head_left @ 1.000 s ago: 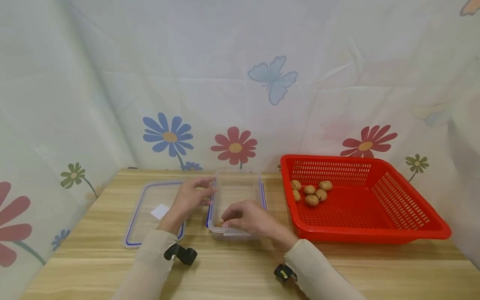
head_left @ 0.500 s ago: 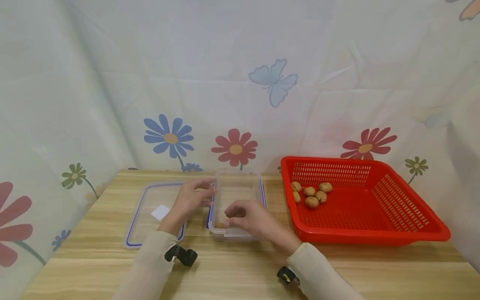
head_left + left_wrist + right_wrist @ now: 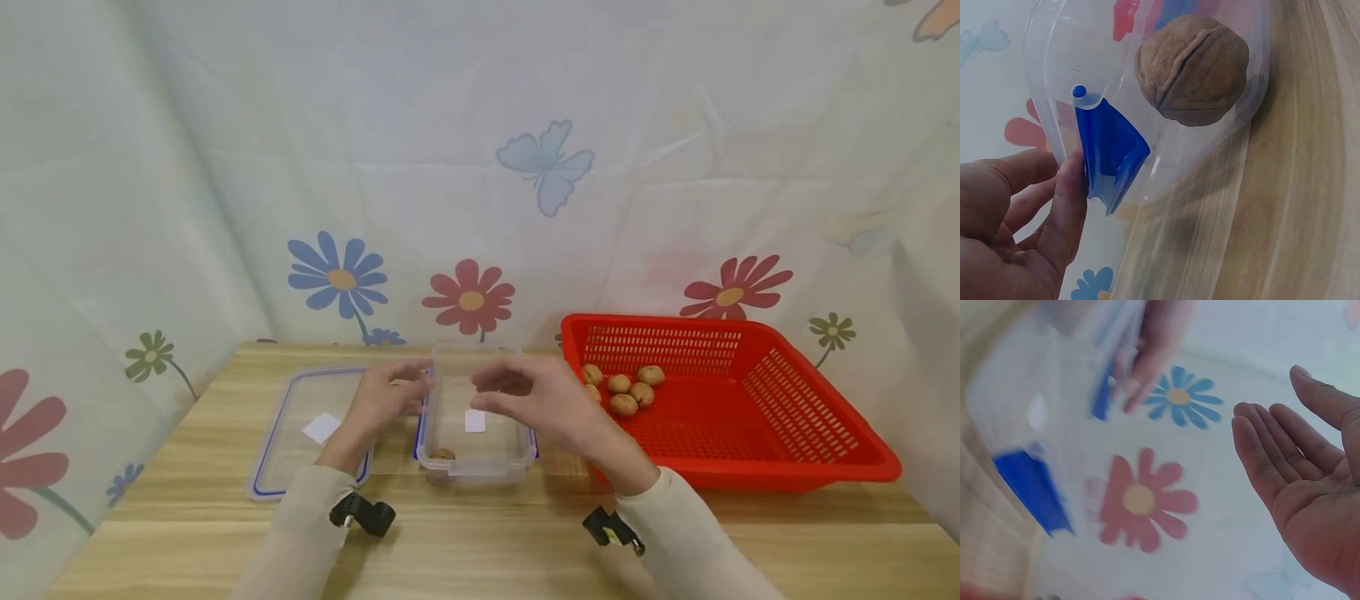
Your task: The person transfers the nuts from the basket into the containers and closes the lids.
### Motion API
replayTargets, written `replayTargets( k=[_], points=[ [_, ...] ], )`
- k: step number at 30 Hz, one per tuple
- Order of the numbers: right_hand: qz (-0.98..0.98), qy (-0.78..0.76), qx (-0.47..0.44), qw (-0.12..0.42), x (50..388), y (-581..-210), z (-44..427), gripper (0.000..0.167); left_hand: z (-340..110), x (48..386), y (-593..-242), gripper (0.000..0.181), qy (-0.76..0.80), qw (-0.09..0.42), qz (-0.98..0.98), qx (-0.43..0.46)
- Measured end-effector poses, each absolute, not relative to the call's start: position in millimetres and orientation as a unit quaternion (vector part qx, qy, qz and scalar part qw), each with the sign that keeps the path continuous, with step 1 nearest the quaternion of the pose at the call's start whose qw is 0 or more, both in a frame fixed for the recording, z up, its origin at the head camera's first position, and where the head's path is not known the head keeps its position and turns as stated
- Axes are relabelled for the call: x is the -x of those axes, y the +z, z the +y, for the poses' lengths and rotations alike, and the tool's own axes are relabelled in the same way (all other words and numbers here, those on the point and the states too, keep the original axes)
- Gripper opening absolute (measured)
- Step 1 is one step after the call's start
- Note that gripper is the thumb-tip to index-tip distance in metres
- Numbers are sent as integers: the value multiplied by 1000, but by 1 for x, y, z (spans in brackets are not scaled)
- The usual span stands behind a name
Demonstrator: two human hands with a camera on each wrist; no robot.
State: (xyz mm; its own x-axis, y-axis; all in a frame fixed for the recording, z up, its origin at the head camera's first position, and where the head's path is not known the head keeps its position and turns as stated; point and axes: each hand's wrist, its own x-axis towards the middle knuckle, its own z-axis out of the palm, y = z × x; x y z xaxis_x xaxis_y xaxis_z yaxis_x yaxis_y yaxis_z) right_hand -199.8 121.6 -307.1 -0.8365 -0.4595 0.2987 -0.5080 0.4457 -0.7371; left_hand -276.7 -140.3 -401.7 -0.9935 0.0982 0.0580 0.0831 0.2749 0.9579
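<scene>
A clear plastic food box (image 3: pixel 480 471) with blue side latches stands in the middle of the table. One walnut (image 3: pixel 442 455) lies in its near left corner; in the left wrist view this walnut (image 3: pixel 1192 72) shows large through the plastic. My left hand (image 3: pixel 382 396) is at the box's left side, its loosely bent fingertips touching the wall by the blue latch (image 3: pixel 1110 150). Above the right part of the box hovers my right hand (image 3: pixel 532 396), with nothing in it. The right wrist view shows that right hand (image 3: pixel 1310 462) with fingers extended and thumb apart.
A clear lid (image 3: pixel 281 433) with a blue seal lies flat left of the box. To the right stands a red plastic basket (image 3: pixel 750 467) with several walnuts (image 3: pixel 624 405) at its left end. A flowered cloth (image 3: pixel 420 167) hangs behind the wooden table (image 3: pixel 465 550).
My right hand has risen from the box's near left corner and moved to the right and away, leaving the walnut in the box. My left hand has stayed in place.
</scene>
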Motion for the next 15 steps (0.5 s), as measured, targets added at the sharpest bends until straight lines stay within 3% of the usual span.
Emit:
replayTargets(
  k=[15],
  points=[
    [-847,475,-224,84,205,-256,214,31,-140,278,-404,42,600,0,798,-61]
  ],
)
